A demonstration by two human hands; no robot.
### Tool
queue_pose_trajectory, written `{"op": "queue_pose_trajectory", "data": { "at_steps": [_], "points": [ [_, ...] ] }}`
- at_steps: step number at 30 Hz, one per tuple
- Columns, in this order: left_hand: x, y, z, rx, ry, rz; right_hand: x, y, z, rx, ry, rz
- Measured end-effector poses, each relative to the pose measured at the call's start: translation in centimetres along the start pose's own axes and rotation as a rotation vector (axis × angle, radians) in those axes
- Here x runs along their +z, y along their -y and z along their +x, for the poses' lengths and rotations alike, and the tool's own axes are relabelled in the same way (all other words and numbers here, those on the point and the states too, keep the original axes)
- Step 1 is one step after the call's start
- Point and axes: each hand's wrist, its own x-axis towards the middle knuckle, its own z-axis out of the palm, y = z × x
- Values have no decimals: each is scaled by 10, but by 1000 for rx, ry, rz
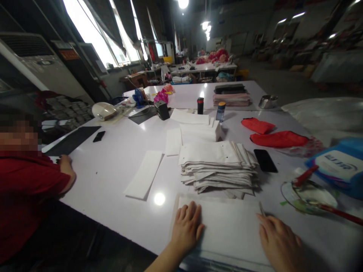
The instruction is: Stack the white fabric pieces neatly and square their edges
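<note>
White fabric piece lay flat at the table's near edge — my left hand pressed its left end, my right hand its right, both palms open and flat, gripping nothing. Just beyond, the stack of pieces looked sizeable, so I judged plenty left. Farther — a single strip, a black phone.

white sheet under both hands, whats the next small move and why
Probably fold or smooth it: both hands lie flat on the white sheet, left hand at its left end and right hand at its right, holding nothing. The stack of folded pieces just beyond suggests it would go there afterwards.
</note>
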Motion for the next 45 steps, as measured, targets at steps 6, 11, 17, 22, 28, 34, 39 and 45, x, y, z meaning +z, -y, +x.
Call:
{"op": "queue_pose_trajectory", "data": {
  "at_steps": [6,11,17,22,28,34,39,45],
  "points": [
    [11,14,0,153,-11,56,16,77,4,-450,85,71],
    [13,27,3,189,-3,75,31,49,4,-348,201,14],
    [15,30,4,188,-29,37,38,10,-8,-160,178,41],
    [0,30,7,148,73,-76,37,-4,4,-226,162,83],
    [-30,30,23,101,192,-221,9,-29,134,0,75,372],
    [-35,71,37,-64,-83,-367,14,-31,260,209,92,221],
    [-39,123,59,-481,-143,-712,31,-23,295,222,286,196],
    [-33,153,70,-781,-121,-1078,39,-11,316,236,507,173]
  ]
}}
